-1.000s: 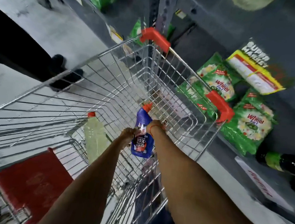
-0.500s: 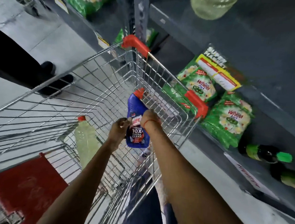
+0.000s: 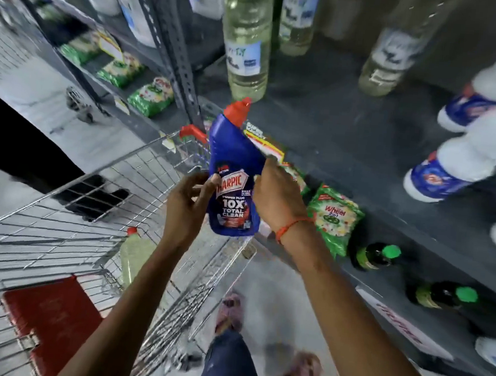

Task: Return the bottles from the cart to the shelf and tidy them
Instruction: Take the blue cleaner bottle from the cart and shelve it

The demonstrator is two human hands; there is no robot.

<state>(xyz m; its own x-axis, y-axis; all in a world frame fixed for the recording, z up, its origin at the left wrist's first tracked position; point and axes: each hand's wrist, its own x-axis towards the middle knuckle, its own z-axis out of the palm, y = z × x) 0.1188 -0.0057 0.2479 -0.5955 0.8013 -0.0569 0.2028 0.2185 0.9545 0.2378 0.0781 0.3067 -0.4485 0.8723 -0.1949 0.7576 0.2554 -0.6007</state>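
Two hands: both grip one blue bottle (image 3: 235,183).
Left hand (image 3: 184,203): closed on the bottle's left side.
Right hand (image 3: 276,194): closed on its right side.
Bottle position: upright, above the cart (image 3: 95,204), beside the shelf (image 3: 348,154).
Cart contents: pale bottle (image 3: 131,252).

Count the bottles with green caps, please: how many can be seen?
2. One green-capped bottle lies on the lower shelf beside the detergent packet; the other lies further right. More may be hidden.
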